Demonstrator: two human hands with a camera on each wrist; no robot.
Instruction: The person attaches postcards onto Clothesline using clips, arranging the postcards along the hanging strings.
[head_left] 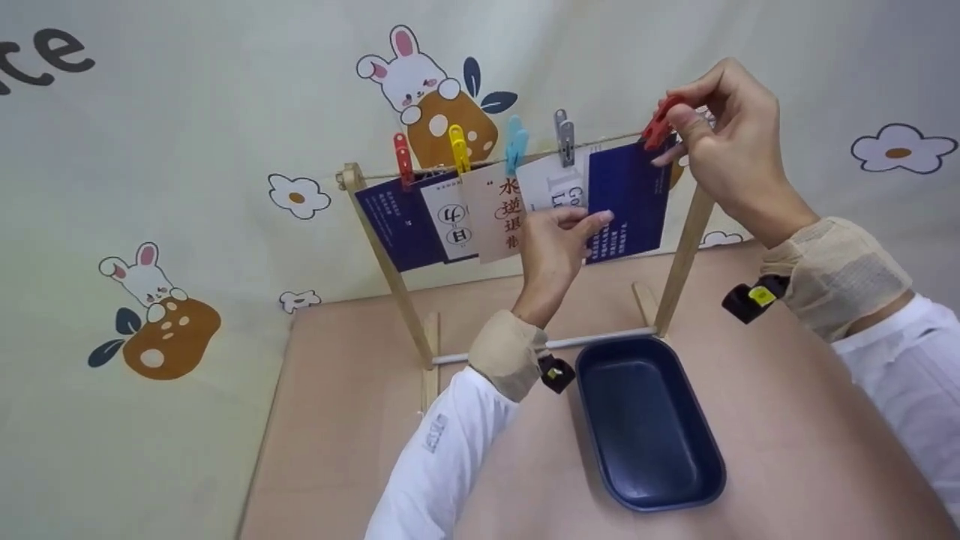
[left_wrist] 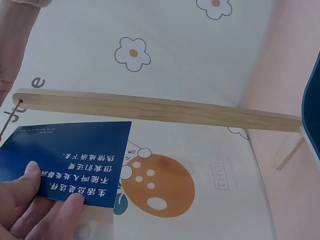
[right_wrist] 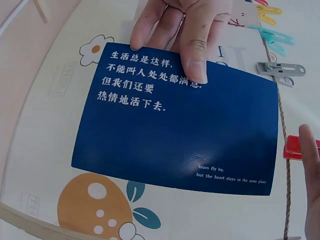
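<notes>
My left hand [head_left: 551,251] pinches the left edge of a dark blue card [head_left: 634,199] printed with white Chinese characters. In the left wrist view, the thumb lies on the card's [left_wrist: 85,160] printed side. My right hand [head_left: 739,142] pinches a red clothespin [head_left: 660,121] at the cord [head_left: 615,138], by the card's top edge. In the right wrist view, the clothespin [right_wrist: 295,148] is at the cord, just off the card's edge. To the left hang several cards, among them a white card [head_left: 551,187] under a grey clothespin [head_left: 565,140] and a pinkish one [head_left: 487,217] under a light blue clothespin [head_left: 515,146].
A wooden frame [head_left: 686,259] with a white lower bar [head_left: 600,339] carries the cord. A dark blue tray [head_left: 652,427] stands on the pinkish tabletop [head_left: 787,420] in front of it. Behind is a wall covering [head_left: 225,112] with rabbits and flowers.
</notes>
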